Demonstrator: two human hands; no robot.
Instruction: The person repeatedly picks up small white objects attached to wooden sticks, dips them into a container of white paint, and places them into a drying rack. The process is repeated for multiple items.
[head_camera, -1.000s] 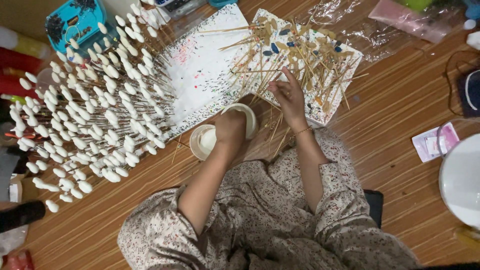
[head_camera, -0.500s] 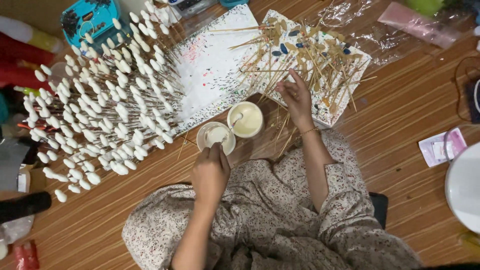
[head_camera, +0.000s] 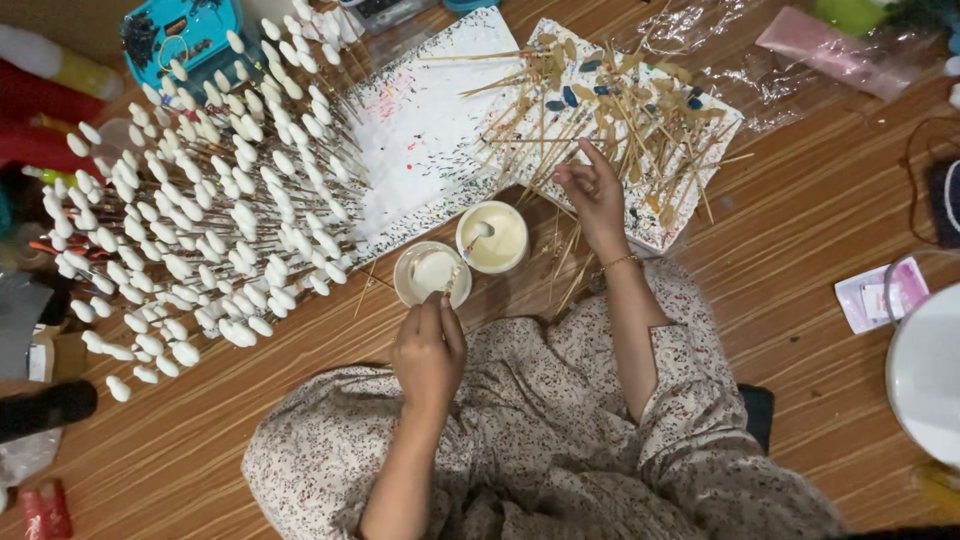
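My left hand (head_camera: 428, 352) is closed on a thin stick whose tip rests in a small white dish (head_camera: 432, 273) on the wooden floor in front of my lap. Beside the dish stands a round cup of cream paint (head_camera: 495, 240) with a white-tipped stick in it. My right hand (head_camera: 592, 192) lies on a pile of bare wooden sticks (head_camera: 620, 120) on a paint-spattered white board (head_camera: 690, 215), fingers pinched around one stick. To the left, several sticks with white-coated tips (head_camera: 200, 210) are spread out in rows.
A second spattered white board (head_camera: 420, 140) lies between the white-tipped sticks and the pile. A blue box (head_camera: 180, 35) is at the top left, a white round container (head_camera: 925, 375) at the right edge, and a small pink packet (head_camera: 880, 295) beside it. Plastic wrap (head_camera: 830, 45) lies at the top right.
My left hand has drawn back toward my lap from over the two cups, uncovering them, and now holds the stick at the small dish. My right hand stays on the stick pile.
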